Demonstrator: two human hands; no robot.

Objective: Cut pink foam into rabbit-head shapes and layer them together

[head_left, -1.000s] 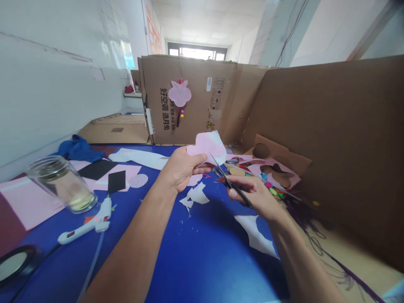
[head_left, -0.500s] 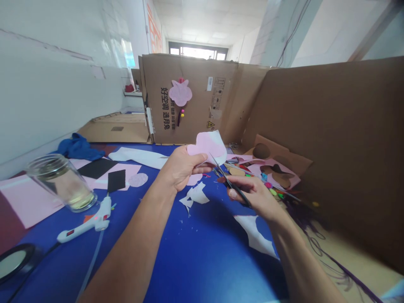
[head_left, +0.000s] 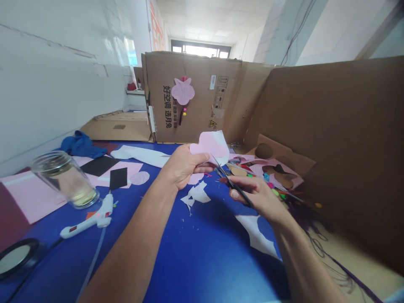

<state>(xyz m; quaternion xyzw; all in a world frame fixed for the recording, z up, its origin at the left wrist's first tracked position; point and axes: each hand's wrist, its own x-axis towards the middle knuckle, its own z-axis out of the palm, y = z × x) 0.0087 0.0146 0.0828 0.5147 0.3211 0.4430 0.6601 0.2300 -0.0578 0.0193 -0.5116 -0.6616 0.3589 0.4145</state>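
Left hand (head_left: 183, 166): raised above the blue tabletop (head_left: 202, 252), fingers (head_left: 202, 159) pinched shut on the lower edge of a pink cut-out (head_left: 210, 145). The piece stands upright in the air, near the middle of the view, clear of the surface.

Right hand (head_left: 259, 195): fingers closed through and around the handles of dark scissors (head_left: 232, 184). The blades point up and to the left, with the tip at the bottom edge of the pink cut-out, just beside the left thumb. Whether the blades are parted cannot be told; they read as one thin line.

Surroundings: white offcuts (head_left: 196, 194) lie on the tabletop below the hands. A glue gun (head_left: 90, 219) lies to the left with its cord trailing toward the near edge, and a glass jar (head_left: 67, 181) holding some yellowish liquid stands just behind it. Cardboard walls (head_left: 331, 139) close off the far and right sides.

Risks, as judged:
- The blade tip sits very close to the gripping fingers, so a slip could nick them
- The piece is held by one edge only; it could flex or twist and the cut would wander
- The cord could be snagged by a forearm, pulling the glue gun against the jar
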